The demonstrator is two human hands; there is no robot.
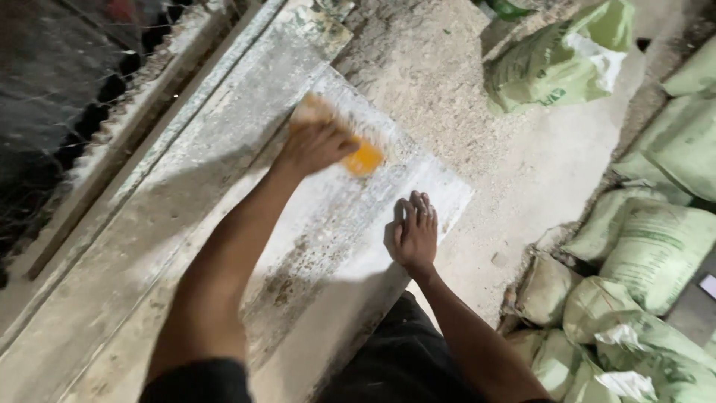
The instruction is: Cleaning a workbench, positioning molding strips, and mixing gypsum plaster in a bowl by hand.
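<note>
Now left hand (317, 145) grips orange brush (350, 142) on pale slab (335, 224); right hand (414, 235) flat, open.

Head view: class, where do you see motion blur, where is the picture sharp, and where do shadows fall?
Head view: the left hand and its orange brush are motion-blurred; the right hand on the pale slab is sharp, shadowed beside it; the upper-left corner is dark.

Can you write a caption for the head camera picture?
Left hand scrubs a pale slab with an orange brush; right hand rests flat.
</note>
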